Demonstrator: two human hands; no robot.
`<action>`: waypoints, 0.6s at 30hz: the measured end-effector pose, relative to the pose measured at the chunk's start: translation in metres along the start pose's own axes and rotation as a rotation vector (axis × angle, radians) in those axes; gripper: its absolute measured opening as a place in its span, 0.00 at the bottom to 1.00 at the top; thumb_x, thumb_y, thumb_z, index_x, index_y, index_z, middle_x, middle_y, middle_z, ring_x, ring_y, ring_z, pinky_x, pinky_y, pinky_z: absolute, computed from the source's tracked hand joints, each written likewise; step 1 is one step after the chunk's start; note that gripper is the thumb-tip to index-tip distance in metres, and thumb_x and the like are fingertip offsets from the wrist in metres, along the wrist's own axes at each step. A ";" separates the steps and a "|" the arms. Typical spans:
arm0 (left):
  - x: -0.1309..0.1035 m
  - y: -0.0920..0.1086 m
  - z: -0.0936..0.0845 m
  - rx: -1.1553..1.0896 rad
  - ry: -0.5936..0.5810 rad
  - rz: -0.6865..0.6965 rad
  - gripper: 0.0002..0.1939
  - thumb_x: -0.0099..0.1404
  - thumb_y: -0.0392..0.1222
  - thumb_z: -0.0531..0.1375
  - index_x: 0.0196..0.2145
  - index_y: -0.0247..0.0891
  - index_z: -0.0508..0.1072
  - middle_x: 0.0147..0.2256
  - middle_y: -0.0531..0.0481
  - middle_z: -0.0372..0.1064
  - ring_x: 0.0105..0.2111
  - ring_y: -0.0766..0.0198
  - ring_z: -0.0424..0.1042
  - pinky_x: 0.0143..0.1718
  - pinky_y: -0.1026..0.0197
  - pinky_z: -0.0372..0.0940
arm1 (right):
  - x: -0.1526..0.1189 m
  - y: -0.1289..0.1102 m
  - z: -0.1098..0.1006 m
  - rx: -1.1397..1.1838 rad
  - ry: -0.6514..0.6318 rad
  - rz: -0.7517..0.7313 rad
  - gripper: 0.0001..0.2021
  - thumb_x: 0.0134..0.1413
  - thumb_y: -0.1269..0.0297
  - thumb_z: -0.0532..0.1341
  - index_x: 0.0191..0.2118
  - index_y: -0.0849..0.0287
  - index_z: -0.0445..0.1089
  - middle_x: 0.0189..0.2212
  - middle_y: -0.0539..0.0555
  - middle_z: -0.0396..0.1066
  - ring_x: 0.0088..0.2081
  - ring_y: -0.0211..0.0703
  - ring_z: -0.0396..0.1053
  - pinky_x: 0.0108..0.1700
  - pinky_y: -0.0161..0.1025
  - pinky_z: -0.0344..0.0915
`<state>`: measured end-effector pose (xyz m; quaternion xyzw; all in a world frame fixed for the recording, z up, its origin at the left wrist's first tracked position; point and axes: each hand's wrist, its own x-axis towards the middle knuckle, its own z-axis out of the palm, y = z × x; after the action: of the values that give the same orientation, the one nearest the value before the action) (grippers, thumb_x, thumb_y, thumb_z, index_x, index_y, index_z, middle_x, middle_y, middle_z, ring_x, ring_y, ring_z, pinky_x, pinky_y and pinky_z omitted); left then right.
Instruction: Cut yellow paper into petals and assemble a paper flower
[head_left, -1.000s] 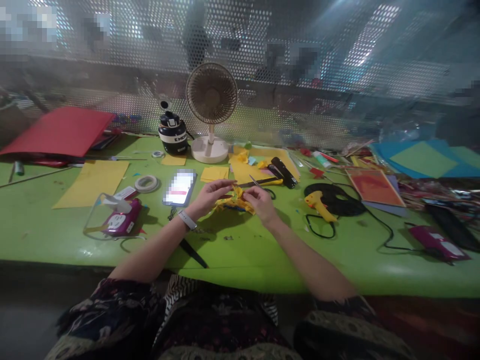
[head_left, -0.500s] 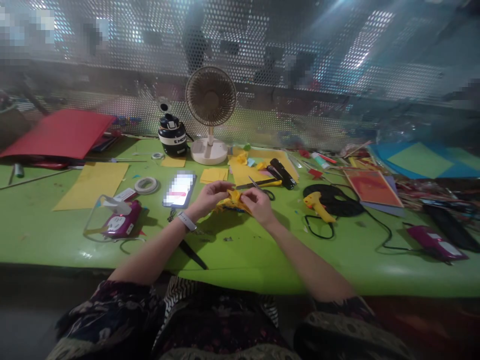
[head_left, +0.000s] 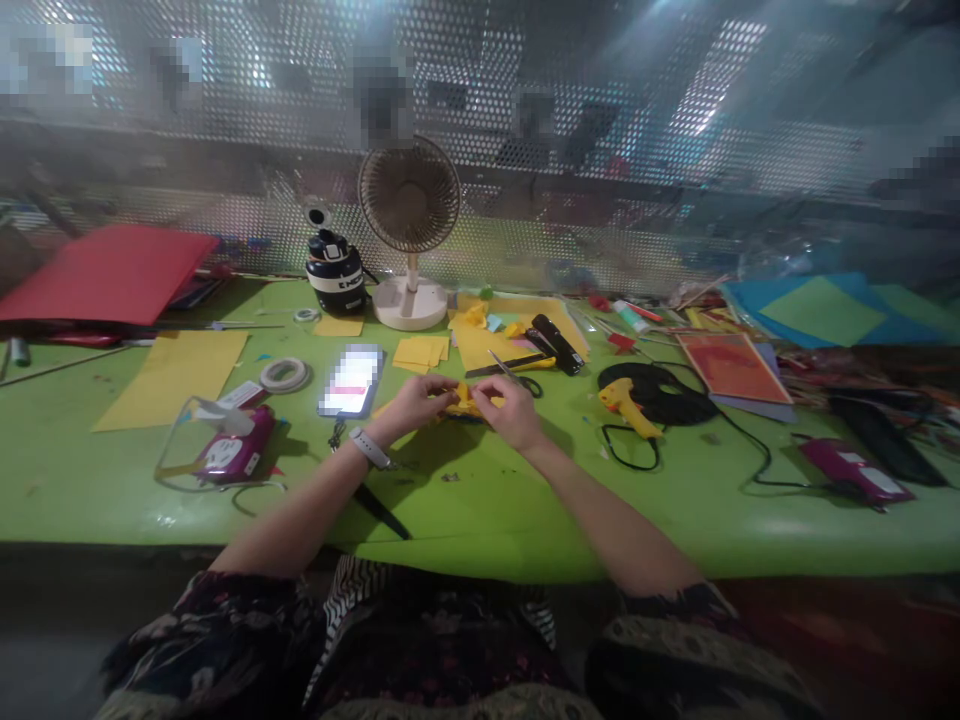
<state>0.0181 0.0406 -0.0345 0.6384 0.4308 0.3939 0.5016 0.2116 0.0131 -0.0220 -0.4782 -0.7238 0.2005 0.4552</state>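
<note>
Both hands meet over the green table in front of me, around a small folded yellow paper piece (head_left: 465, 402). My left hand (head_left: 416, 408), with a pale band at the wrist, pinches its left side between thumb and fingers. From the right, my right hand (head_left: 513, 412) pinches the same paper with its fingertips. Much of the paper is hidden by the fingers, so its exact shape is unclear. Scissors (head_left: 529, 384) lie just behind my right hand. A stack of yellow paper squares (head_left: 421, 352) sits behind my left hand.
A phone (head_left: 350, 381), a tape roll (head_left: 284, 375) and a purple box (head_left: 238, 445) lie to the left. A fan (head_left: 409, 305) and dark bottle (head_left: 335, 285) stand behind. To the right are a yellow glue gun (head_left: 630, 407) with its cord and another purple box (head_left: 855, 470).
My fingertips have come closer together over the yellow paper, and less of it shows. The whole view has shifted slightly, with things on the table appearing further left.
</note>
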 end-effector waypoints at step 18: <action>0.002 0.001 0.002 -0.194 0.103 -0.011 0.11 0.54 0.45 0.69 0.31 0.34 0.79 0.27 0.50 0.74 0.26 0.67 0.71 0.31 0.62 0.70 | 0.007 0.012 0.001 0.443 -0.030 0.274 0.13 0.54 0.60 0.58 0.45 0.58 0.66 0.47 0.59 0.73 0.47 0.49 0.73 0.50 0.48 0.71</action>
<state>0.0211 0.0417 -0.0336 0.5632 0.4194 0.4634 0.5405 0.2159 0.0253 -0.0282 -0.4576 -0.5972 0.4210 0.5067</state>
